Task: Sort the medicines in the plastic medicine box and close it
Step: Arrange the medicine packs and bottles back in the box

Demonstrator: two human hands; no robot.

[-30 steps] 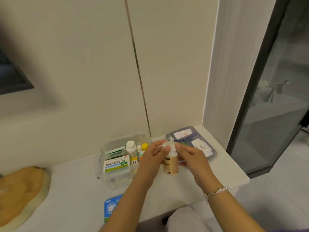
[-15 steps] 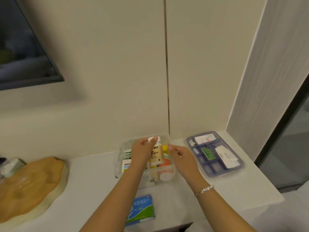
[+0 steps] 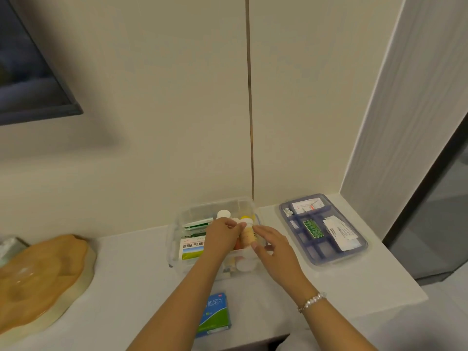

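Plastic medicine box [image 3: 177, 252] — clear, lidless, standing on the white tabletop [image 3: 131, 282] against the wall. Contents: a green-and-white carton [image 3: 191, 249] upright at the near left, flat green packets [image 3: 197, 224] behind it, a white-capped bottle [image 3: 223, 214] towards the back, other small containers lower down, not clearly legible.

Tan bottle [image 3: 247, 238] — tilted, now lowered inside the box at its right half; half a second ago it was held upright above the rim, and a second ago in front of the box between both hands.

Left hand [image 3: 222, 235] — reaches into the box; fingers curled round the top of the tan bottle, thumb and forefinger meeting near its pale cap.

Right hand [image 3: 272, 243] — at the box's right edge, fingers relaxed and slightly apart, their tips touching or just beside the bottle's lower side; which cannot be told. It has closed in on the bottle since the previous frame. A beaded bracelet [image 3: 312, 301] sits on the wrist.

Blue lid tray [image 3: 359, 252] — to the right of the box, apart from it, carrying paper slips and a green label.

Blue-and-green medicine carton [image 3: 215, 315] — flat on the tabletop, in front of the box, outside it.

Wooden slab [image 3: 43, 277] — far left of the tabletop.
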